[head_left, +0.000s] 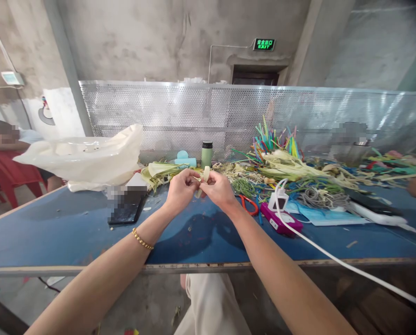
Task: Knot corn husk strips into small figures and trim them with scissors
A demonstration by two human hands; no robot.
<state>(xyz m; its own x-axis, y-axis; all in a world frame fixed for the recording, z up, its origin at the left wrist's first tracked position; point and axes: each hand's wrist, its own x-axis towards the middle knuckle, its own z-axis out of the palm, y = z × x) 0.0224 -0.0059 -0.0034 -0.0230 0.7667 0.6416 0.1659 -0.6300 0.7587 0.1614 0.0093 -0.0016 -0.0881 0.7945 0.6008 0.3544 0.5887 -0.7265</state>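
Note:
My left hand and my right hand meet above the middle of the blue table. Both are closed, pinching a pale folded leaf strip between their fingertips. A gold bead bracelet sits on my left wrist. Just behind the hands lies a heap of pale and green leaf strips. Red-handled scissors lie right beside my right hand.
A black phone lies left of the hands, a white plastic bag behind it. A green flask, coloured strips, a magenta power bank with white charger and cable lie right. A perforated metal screen backs the table. A person sits far left.

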